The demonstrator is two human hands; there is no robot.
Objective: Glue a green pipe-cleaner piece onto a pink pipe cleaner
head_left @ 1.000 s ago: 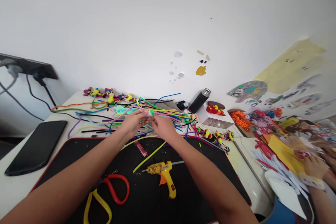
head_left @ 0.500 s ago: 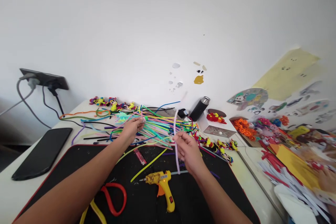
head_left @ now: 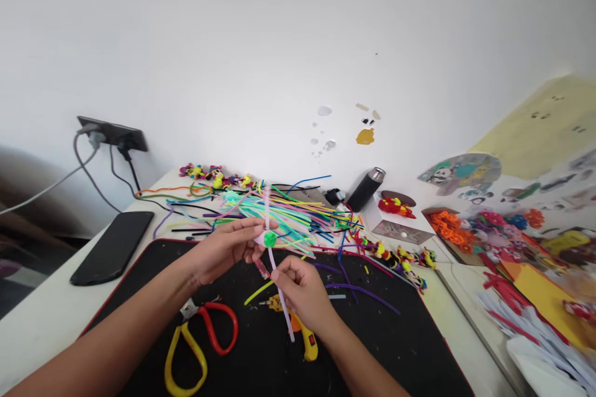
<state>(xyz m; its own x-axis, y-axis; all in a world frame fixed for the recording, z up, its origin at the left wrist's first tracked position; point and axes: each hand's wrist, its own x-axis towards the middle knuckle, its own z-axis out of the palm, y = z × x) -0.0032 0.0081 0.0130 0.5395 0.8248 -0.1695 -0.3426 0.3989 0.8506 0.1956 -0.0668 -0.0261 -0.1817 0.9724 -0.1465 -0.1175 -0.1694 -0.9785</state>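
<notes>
My left hand [head_left: 235, 248] is closed, pinching a small rounded piece [head_left: 269, 239] with a green face and a pale side. A pale lilac pipe cleaner [head_left: 285, 316] runs upright against that piece, its lower end reaching over the mat. Below, my right hand [head_left: 302, 291] grips the pipe cleaner between thumb and fingers. Partly hidden behind the right hand lies a yellow hot glue gun [head_left: 310, 344]. Scissors [head_left: 189, 310] with one red and one yellow handle rest under my left forearm. Behind both hands spreads a heap of coloured pipe cleaners [head_left: 298, 214].
A black mat [head_left: 153, 298] covers the desk front. A dark phone-like slab [head_left: 112, 248] lies left. A black flask [head_left: 367, 189] and a white box [head_left: 400, 223] stand by the wall, with small pipe-cleaner figures [head_left: 405, 257] nearby. Orange pieces [head_left: 447, 231] and papers fill the right.
My hands have come together over the mat. The right hand has brought the lilac pipe cleaner leftward to the piece in my left hand, whose green face now shows. The view has shifted left.
</notes>
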